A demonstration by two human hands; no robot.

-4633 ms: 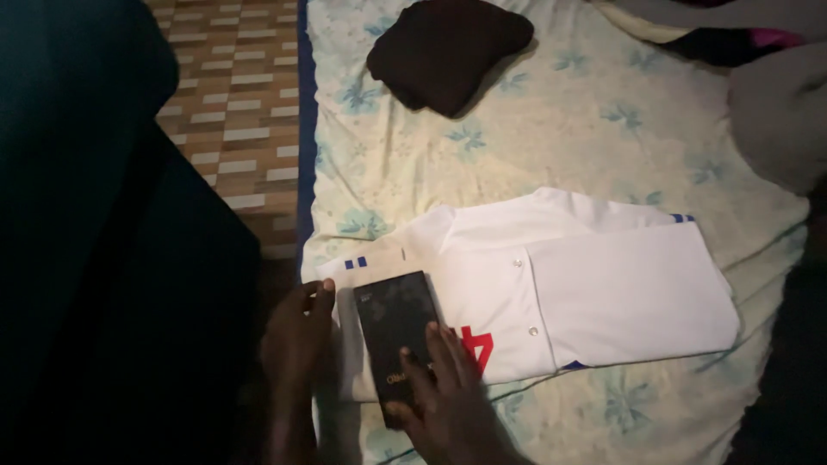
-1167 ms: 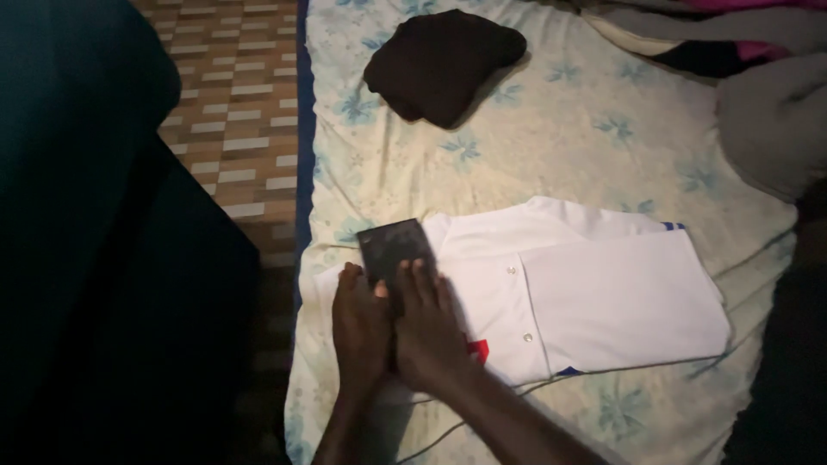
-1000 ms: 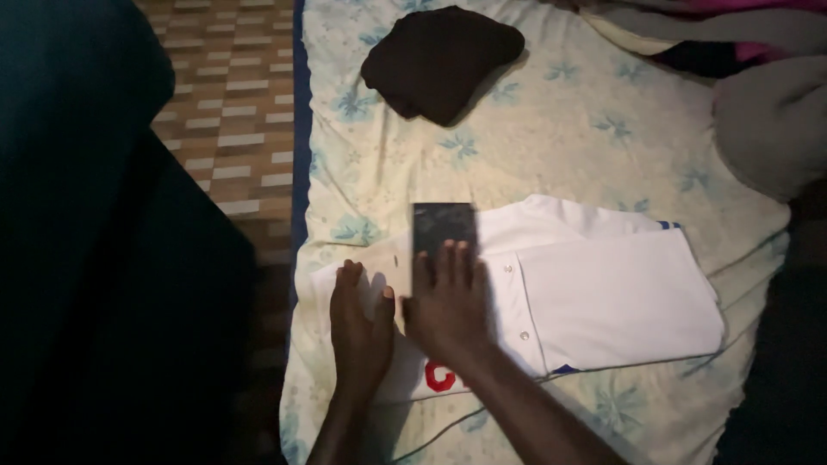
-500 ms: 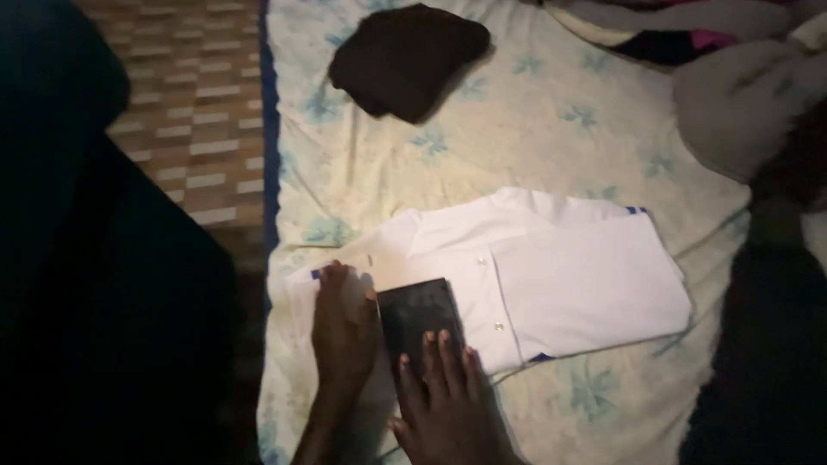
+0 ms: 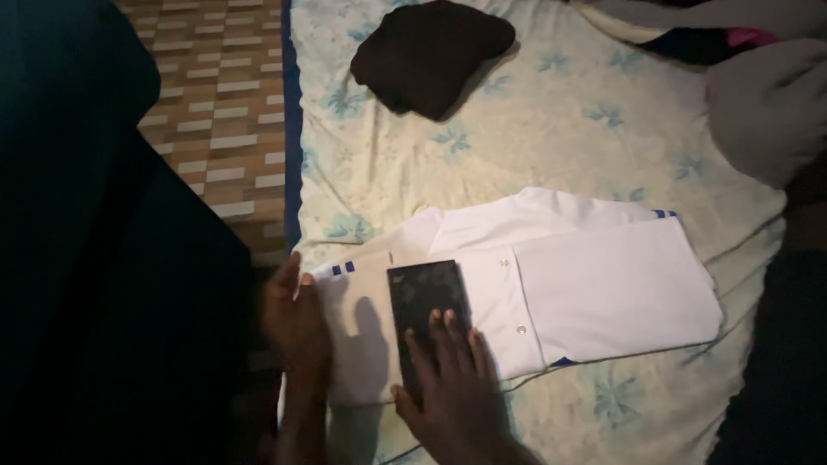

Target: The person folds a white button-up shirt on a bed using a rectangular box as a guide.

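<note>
Item: white shirt [image 5: 551, 284], folded on bed [image 5: 534, 138]. My right hand [image 5: 452, 383], grip flat, presses black slab [image 5: 426, 306] onto it, likely smoothing; left hand [image 5: 297, 319], grip flat, pins its left edge.

both arms reach forward from the bottom edge of the view. the left hand [image 5: 295, 317] lies palm down, fingers together and pointing away (thumb tucked in on the inner side). the right hand [image 5: 450, 379] is flat too, fingers slightly spread, a small gap apart from the left.
</note>
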